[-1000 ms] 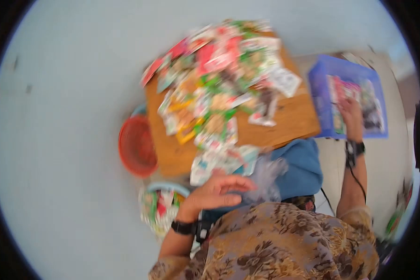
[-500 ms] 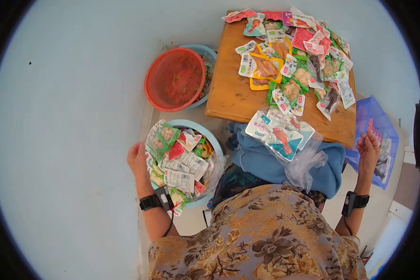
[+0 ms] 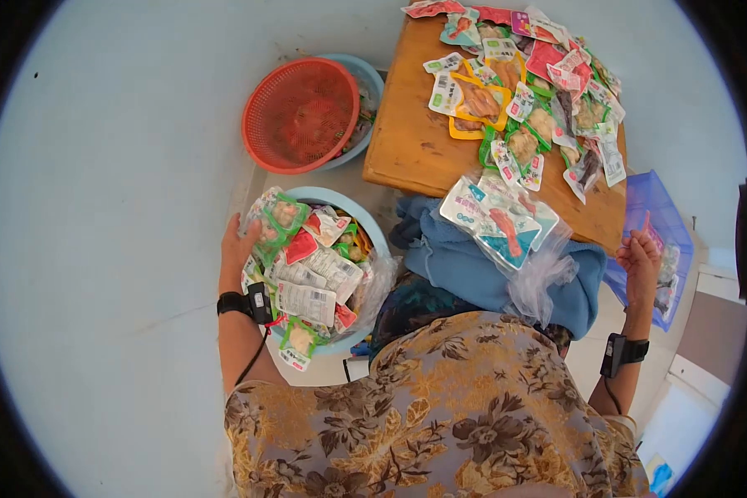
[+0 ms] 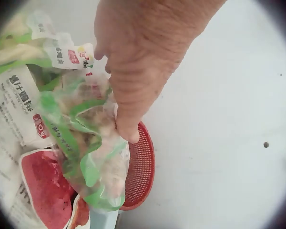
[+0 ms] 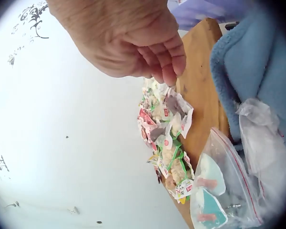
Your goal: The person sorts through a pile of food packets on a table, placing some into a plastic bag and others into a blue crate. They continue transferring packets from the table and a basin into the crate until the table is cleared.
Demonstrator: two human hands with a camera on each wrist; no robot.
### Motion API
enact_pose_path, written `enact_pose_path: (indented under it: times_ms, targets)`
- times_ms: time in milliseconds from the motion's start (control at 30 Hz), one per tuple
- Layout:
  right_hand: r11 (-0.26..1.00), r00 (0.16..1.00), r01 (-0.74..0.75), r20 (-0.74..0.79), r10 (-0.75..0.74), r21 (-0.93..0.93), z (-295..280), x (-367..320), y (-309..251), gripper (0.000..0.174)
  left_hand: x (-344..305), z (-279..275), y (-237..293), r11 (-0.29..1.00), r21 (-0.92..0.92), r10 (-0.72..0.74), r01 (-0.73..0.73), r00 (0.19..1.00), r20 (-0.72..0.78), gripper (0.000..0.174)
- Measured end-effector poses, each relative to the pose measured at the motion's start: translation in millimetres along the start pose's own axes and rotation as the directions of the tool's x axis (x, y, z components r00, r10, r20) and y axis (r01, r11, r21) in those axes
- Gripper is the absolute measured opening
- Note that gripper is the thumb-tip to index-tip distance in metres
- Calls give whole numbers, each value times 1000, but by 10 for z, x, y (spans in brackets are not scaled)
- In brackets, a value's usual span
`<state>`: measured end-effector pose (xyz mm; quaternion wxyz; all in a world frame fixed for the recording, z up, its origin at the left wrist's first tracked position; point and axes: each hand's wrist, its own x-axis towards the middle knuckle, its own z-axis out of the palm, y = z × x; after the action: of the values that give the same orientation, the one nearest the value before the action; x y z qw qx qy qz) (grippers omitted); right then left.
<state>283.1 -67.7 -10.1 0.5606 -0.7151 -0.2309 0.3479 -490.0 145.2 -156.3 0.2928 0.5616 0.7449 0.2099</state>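
My left hand (image 3: pixel 237 244) is at the left side of a pale blue basin (image 3: pixel 379 230) heaped with food packets. Its fingers lie against a clear, green-edged packet (image 4: pixel 97 152) on top of the heap; in the left wrist view one straight finger reaches down along that packet's edge. White-backed packets (image 3: pixel 305 300) and a red one (image 3: pixel 300 246) lie beside it. Over on the right, my right hand (image 3: pixel 639 264) hovers near the purple-blue crate (image 3: pixel 671 203) and the table corner. In the right wrist view its fingers curl loosely with nothing between them.
The wooden table (image 3: pixel 407 133) carries many scattered packets, some yellow-edged (image 3: pixel 477 102). On the blue cloth (image 3: pixel 436 257) over the lap lies a clear bag (image 3: pixel 502 220) with white and teal packets. A red colander (image 3: pixel 300 116) rests in another basin (image 3: pixel 372 83) by the wall.
The head view has turned, bringing the full basin into sight. My left hand has left the clear bag for the basin's left side, against the packets. My right hand has come out of the crate.
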Motion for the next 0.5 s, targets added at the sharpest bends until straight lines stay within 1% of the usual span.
enact_pose_path:
  times_ms: [33,67,100,133,167,233,267,367,433,467,500]
  targets:
    - [1000,1000,-16,8,16,-8,-8,-24,7,16,55,11,5,999,23,-34,34,999,21,82]
    - [999,999,-33,16,33,-17,-17,-51,16,16,108,20,8,999,21,-31,31,999,27,82]
    - [999,999,-31,10,31,-20,-25,-81,30,16,166,31,-5,987,-147,-43,66,987,157,85]
    - [999,999,-41,4,42,-22,-31,-109,45,16,223,41,-14,945,-304,-32,121,959,283,87]
    - [998,999,-51,-1,51,-24,-31,-133,43,15,276,42,-23,944,-307,-28,119,958,286,87]
    - [998,998,-59,-16,58,-33,14,-191,19,15,356,33,-17,972,-191,-75,138,950,303,85]
    - [997,997,-71,-28,70,-41,30,-209,12,15,374,30,-18,972,-193,-72,136,950,303,85]
    - [997,998,-55,-19,54,-46,30,-213,28,15,349,-57,258,982,-162,-44,102,943,330,80]
    - [997,998,-59,-37,57,-53,74,-215,16,15,377,-105,421,989,-33,-123,146,914,386,68]
    - [996,997,-66,-52,63,-60,94,-210,10,15,391,-117,464,989,-35,-117,142,915,387,68]
    - [996,997,-62,-56,59,-58,95,-198,12,15,415,-117,490,985,-24,-149,173,903,404,65]
